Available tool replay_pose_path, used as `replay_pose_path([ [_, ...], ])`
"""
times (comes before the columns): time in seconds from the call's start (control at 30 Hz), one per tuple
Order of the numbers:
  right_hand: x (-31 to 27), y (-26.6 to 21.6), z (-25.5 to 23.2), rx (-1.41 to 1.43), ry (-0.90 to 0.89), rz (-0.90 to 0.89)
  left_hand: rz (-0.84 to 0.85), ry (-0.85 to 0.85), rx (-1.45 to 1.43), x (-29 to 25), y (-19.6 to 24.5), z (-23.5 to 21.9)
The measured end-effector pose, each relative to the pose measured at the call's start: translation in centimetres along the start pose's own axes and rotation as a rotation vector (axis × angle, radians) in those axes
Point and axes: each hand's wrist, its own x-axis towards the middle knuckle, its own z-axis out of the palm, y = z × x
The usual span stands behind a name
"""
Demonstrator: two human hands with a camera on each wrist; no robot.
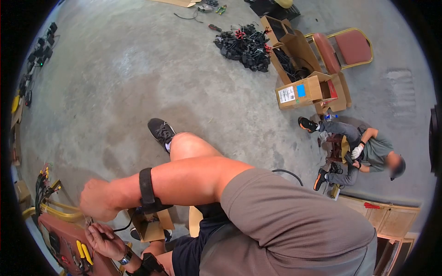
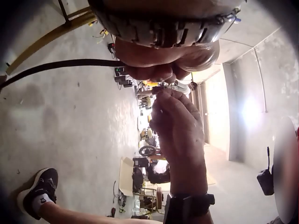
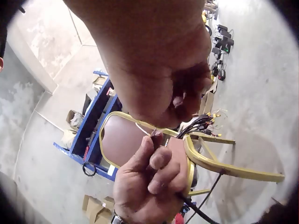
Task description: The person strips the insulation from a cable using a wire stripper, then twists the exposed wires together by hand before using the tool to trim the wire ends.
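Observation:
My left hand point(image 1: 108, 241), with a watch on its wrist, grips a black cable point(image 2: 60, 64) that trails away from it. A thin white wire point(image 3: 141, 129) sticks up from between its thumb and fingers. Close against it is my right hand point(image 1: 99, 200), a dark strap round its wrist, blurred in the head view. Its fingers are curled in the right wrist view, and in the left wrist view its fingertips point(image 2: 163, 95) pinch at the wire's end. The palm hides most of that pinch.
A red-padded chair point(image 1: 55, 223) beside my hands bears yellow-handled pliers point(image 1: 84, 252) and other tools. Black cables with coloured ends point(image 3: 201, 122) hang at its frame. An open cardboard box point(image 1: 152, 230) stands by my legs. Across the floor, a person point(image 1: 380, 152) sits near boxes and a black cable heap point(image 1: 244, 48).

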Motion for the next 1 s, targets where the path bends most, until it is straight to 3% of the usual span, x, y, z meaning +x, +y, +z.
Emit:
replay_pose_path([
  [0.23,-0.4,-1.2,0.0,0.144,-0.088,-0.076,-0.015,0.121,0.024,-0.5,0.5,0.9],
  [0.4,-0.3,-1.1,-0.3,0.207,-0.114,-0.014,0.01,-0.015,-0.054,-0.3,-0.4,-0.5],
  [0.7,-0.1,-1.9,1.1,0.397,0.075,-0.045,-0.002,0.12,-0.007,-0.1,-0.4,-0.1],
  [0.9,1.2,-1.4,1.7,0.251,0.272,-0.097,-0.001,0.163,-0.023,-1.0,0.4,1.1],
  [1.0,1.3,-1.5,1.4,0.237,0.229,-0.071,-0.018,0.153,-0.054,-1.2,0.5,0.7],
])
